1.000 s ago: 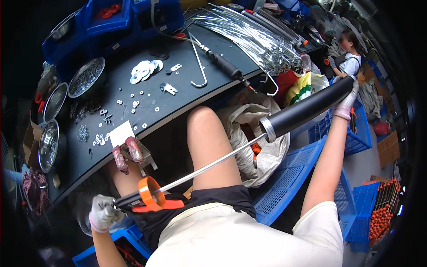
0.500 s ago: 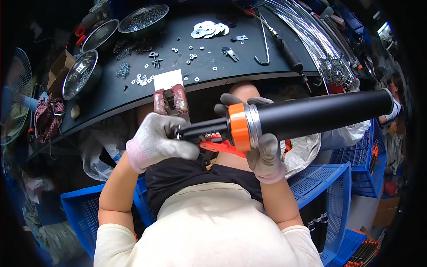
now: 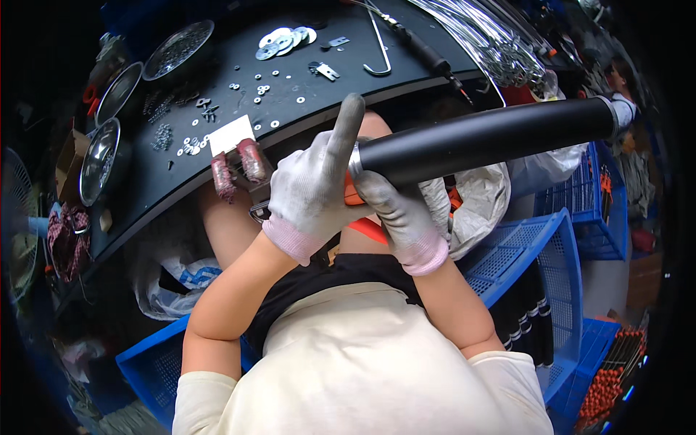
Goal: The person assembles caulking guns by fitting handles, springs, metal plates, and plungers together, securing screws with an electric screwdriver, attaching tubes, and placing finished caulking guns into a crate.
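A caulking gun with a long black barrel (image 3: 486, 141) is held over my lap, its far end pointing right and slightly up. My left hand (image 3: 308, 181), in a grey-white glove, wraps round its collar end with the index finger stretched upward. Most of the orange collar (image 3: 351, 191) is hidden behind that hand. My right hand (image 3: 402, 217), gloved too, grips from below where collar and barrel meet, its thumb on the near side. Under the hands a red lever-like part (image 3: 369, 230) shows. The frame and rod end are largely covered.
On the dark workbench (image 3: 304, 101) lie washers (image 3: 192, 146), large discs (image 3: 279, 43), hooked rods (image 3: 493, 43) and an electric screwdriver (image 3: 428, 56). Metal bowls (image 3: 100, 159) stand at left. A fixture with wrapped jaws (image 3: 251, 161) juts from the edge. Blue crates (image 3: 562, 290) flank me.
My left hand has moved right from the frame's rod end to the orange collar and extended its index finger. The view has shifted, the bench now appearing further left and higher.
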`<state>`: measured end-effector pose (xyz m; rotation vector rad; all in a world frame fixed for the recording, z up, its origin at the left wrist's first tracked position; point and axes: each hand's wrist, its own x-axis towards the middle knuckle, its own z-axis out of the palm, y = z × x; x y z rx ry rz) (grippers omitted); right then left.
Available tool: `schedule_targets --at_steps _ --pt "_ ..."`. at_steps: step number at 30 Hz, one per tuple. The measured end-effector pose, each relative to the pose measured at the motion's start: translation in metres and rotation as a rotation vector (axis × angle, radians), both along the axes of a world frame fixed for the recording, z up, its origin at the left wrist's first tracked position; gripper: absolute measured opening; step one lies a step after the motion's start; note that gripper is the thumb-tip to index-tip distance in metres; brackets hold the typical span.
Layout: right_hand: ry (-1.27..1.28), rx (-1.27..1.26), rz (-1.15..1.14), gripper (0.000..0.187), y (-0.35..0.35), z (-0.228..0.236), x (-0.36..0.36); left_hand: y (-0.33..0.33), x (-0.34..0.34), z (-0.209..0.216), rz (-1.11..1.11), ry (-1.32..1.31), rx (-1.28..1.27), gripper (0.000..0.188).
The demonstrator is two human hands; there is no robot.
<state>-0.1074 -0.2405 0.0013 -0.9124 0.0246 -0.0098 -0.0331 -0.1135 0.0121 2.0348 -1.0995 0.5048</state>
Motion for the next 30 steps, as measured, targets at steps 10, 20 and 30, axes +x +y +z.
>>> schedule_targets --at_steps 10,20,30 --pt "0.256 -0.902 0.089 0.025 -0.112 -0.042 -0.009 0.053 -0.014 0.007 0.010 0.248 0.152 0.073" --pt "0.670 -2.274 0.561 0.025 -0.246 -0.208 -0.007 0.133 -0.056 0.005 0.420 0.504 0.089 0.069" --pt "0.032 -0.203 -0.201 0.041 -0.158 -0.068 -0.038 0.144 -0.047 -0.004 0.349 0.646 0.128 0.066"
